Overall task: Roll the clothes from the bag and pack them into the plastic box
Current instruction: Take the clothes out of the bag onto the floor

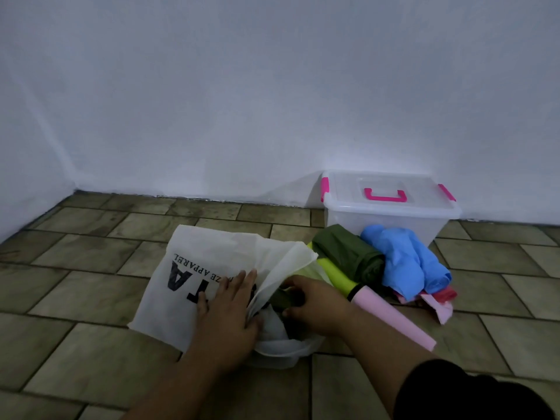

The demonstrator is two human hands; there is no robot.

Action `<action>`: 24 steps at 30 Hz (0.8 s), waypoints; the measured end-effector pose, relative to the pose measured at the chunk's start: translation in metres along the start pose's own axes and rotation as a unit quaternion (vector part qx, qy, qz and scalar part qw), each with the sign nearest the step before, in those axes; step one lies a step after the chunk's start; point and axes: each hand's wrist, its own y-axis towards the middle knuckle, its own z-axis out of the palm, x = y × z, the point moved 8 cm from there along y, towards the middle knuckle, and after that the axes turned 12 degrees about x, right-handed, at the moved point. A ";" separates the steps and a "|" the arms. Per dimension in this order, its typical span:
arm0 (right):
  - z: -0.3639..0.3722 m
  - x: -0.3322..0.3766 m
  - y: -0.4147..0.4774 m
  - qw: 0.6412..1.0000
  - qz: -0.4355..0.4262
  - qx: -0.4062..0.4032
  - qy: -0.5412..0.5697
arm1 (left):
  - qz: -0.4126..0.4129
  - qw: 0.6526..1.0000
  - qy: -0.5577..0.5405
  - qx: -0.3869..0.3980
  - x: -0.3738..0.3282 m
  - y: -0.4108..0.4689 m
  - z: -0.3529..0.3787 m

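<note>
Tiled floor (91, 301), white bag (185, 313) lying flat, lettering half covered by the left hand (230, 307) pressing with straight fingers, right hand (318, 307) in the bag's mouth gripping a dark garment (280, 298) mostly hidden inside, rolled clothes (348, 253) beside the lidded plastic box (391, 219).

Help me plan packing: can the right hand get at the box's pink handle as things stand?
Probably yes: nothing covers the handle on the closed lid; rolled clothes lie lower, in front. The right hand grips cloth.
</note>
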 end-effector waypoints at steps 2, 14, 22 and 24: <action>0.000 -0.006 0.000 0.999 -0.006 0.001 0.033 | 0.001 1.000 0.004 -0.004 0.001 -0.003 0.003; -0.068 -0.081 -0.169 0.889 -0.061 -0.433 0.133 | -0.002 0.999 0.003 -0.035 -0.006 0.012 0.000; -0.046 -0.150 -0.193 0.874 0.171 -0.406 0.203 | -0.005 1.000 0.023 0.017 -0.019 0.020 0.004; -0.049 -0.146 -0.188 0.902 0.185 -0.349 0.171 | -0.030 0.999 0.034 0.025 -0.012 0.013 0.007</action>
